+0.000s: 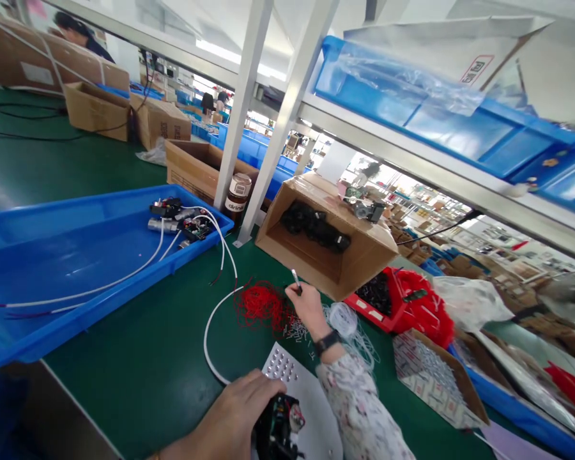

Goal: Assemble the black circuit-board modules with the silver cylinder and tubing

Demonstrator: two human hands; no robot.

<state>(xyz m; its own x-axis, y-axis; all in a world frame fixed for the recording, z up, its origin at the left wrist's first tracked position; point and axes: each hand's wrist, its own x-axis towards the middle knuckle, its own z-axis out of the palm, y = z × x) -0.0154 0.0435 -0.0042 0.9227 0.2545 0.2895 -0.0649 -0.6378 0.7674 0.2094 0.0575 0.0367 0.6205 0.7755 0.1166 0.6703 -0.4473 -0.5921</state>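
Observation:
My left hand (pixel 242 409) is closed round a black electronic assembly (pixel 280 425) with a round metal part and red wiring, at the bottom edge. A white cable (pixel 208 345) curves up from beside this hand. Under the assembly lies a grey-white plate (pixel 311 409) with rows of small shiny round pieces at its upper corner. My right hand (pixel 307 310) grips a thin pen-like tool (pixel 296 278), pale at the upper end and dark lower down; its exact kind is unclear. That hand is over small metal pins (pixel 296 329), beside a tangle of red wires (pixel 261 303).
A blue tray (pixel 100 313) with wired assemblies stands at left. Ahead, an open cardboard box (pixel 326 271) holds black parts. Clear tubing (pixel 347 319), a red bin (pixel 388 319) and a carton of metal pieces (pixel 421 390) are right. Shelf posts (pixel 278 121) rise behind.

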